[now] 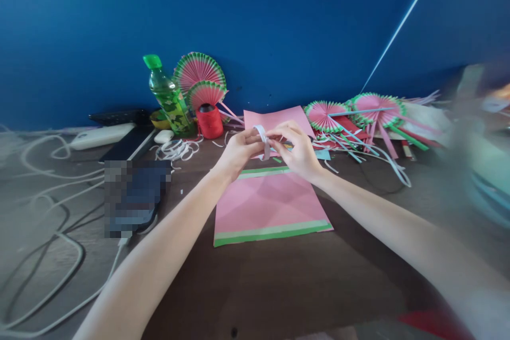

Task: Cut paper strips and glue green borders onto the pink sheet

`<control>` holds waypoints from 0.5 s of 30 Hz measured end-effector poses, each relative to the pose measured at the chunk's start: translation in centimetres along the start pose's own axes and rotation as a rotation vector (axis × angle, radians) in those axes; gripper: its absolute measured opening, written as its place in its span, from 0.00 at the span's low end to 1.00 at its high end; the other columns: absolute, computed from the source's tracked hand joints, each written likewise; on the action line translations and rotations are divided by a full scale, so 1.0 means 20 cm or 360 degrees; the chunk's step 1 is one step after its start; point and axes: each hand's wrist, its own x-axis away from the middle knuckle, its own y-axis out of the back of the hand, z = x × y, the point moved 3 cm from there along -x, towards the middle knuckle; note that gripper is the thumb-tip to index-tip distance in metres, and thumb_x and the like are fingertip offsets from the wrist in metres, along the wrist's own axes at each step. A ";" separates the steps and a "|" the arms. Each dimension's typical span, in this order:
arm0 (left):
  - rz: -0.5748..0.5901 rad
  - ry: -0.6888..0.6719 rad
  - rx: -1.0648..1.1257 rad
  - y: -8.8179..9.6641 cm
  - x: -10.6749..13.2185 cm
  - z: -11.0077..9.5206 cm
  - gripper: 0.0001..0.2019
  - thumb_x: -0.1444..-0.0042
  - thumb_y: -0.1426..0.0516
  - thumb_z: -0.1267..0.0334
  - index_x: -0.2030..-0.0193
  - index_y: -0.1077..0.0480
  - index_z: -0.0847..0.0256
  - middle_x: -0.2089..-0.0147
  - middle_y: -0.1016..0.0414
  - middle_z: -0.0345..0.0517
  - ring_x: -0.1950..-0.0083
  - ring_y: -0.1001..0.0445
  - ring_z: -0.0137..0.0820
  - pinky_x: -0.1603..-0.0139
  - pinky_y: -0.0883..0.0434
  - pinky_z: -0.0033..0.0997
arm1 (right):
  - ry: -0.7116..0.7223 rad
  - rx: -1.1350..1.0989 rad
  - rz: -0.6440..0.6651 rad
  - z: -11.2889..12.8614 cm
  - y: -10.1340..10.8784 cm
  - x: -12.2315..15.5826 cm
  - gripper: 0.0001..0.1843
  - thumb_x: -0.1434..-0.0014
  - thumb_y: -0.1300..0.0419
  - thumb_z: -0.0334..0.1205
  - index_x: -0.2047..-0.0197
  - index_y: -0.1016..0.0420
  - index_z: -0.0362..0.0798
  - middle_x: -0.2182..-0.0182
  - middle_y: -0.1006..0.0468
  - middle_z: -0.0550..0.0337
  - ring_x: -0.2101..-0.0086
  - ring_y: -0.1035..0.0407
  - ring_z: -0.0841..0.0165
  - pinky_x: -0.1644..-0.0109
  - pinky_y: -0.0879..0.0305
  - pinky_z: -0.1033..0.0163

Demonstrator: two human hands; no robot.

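Observation:
A thin white roll of tape point(261, 138) is held up between my two hands above the table. My left hand point(240, 150) grips the roll, with its fingers closed around the ring. The fingertips of my right hand point(295, 147) are pinched at the roll's right edge; whatever lies between them is too small to make out. Below both hands a pink sheet of paper point(271, 202) lies flat, with green strips along its near and far edges. Behind them rests another pink sheet point(289, 119), partly covered by my right hand.
Folded pink-and-green paper fans point(199, 71) lean on the blue wall beside a green bottle point(169, 95) and a red spool of thread point(209, 121). More fans point(376, 109) and paper strips lie right. White cables point(64, 244) and a blurred-out phone point(137, 196) are left.

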 end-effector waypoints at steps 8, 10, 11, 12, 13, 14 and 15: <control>-0.0098 -0.0154 -0.0230 -0.03 0.01 -0.01 0.11 0.57 0.44 0.73 0.64 0.33 0.66 0.71 0.26 0.41 0.71 0.30 0.24 0.70 0.36 0.24 | 0.0082 0.0104 -0.0077 0.02 0.01 0.01 0.05 0.42 0.45 0.34 0.68 0.30 0.50 0.70 0.31 0.60 0.66 0.34 0.68 0.62 0.35 0.60; -0.0146 -0.0179 -0.0266 -0.03 0.02 -0.01 0.10 0.58 0.44 0.73 0.65 0.33 0.65 0.72 0.27 0.39 0.73 0.32 0.23 0.72 0.38 0.24 | 0.0090 0.0135 -0.0063 0.03 0.00 0.02 0.06 0.41 0.46 0.34 0.70 0.31 0.50 0.71 0.32 0.60 0.67 0.34 0.68 0.62 0.36 0.60; -0.0163 -0.0192 -0.0272 -0.03 0.02 -0.01 0.11 0.58 0.44 0.73 0.64 0.34 0.65 0.71 0.27 0.39 0.74 0.33 0.23 0.72 0.38 0.24 | 0.0099 0.0140 -0.0048 0.03 0.00 0.02 0.06 0.41 0.46 0.33 0.70 0.32 0.50 0.72 0.32 0.60 0.67 0.35 0.68 0.63 0.36 0.60; -0.0177 -0.0204 -0.0278 -0.03 0.02 -0.01 0.11 0.58 0.45 0.73 0.64 0.34 0.64 0.71 0.27 0.39 0.74 0.33 0.22 0.72 0.38 0.24 | 0.0107 0.0139 -0.0033 0.03 -0.01 0.02 0.06 0.41 0.46 0.33 0.70 0.32 0.49 0.72 0.32 0.60 0.67 0.35 0.68 0.63 0.36 0.60; -0.0185 -0.0214 -0.0283 -0.03 0.02 -0.01 0.12 0.57 0.45 0.73 0.63 0.33 0.64 0.70 0.26 0.39 0.74 0.33 0.22 0.72 0.38 0.24 | 0.0115 0.0137 -0.0022 0.04 -0.01 0.02 0.07 0.41 0.47 0.32 0.70 0.33 0.49 0.72 0.33 0.60 0.68 0.35 0.68 0.63 0.36 0.60; -0.0187 -0.0221 -0.0284 -0.02 0.01 -0.01 0.13 0.57 0.45 0.73 0.62 0.33 0.64 0.69 0.26 0.40 0.73 0.33 0.22 0.71 0.38 0.24 | 0.0123 0.0138 -0.0015 0.04 -0.01 0.02 0.07 0.41 0.47 0.32 0.70 0.33 0.49 0.72 0.33 0.60 0.68 0.35 0.68 0.63 0.36 0.60; -0.0186 -0.0223 -0.0276 -0.01 0.01 -0.01 0.13 0.57 0.44 0.73 0.61 0.33 0.64 0.67 0.25 0.41 0.72 0.32 0.23 0.71 0.37 0.24 | 0.0130 0.0142 -0.0010 0.04 -0.01 0.02 0.06 0.42 0.47 0.31 0.70 0.34 0.49 0.72 0.33 0.59 0.67 0.35 0.68 0.63 0.36 0.60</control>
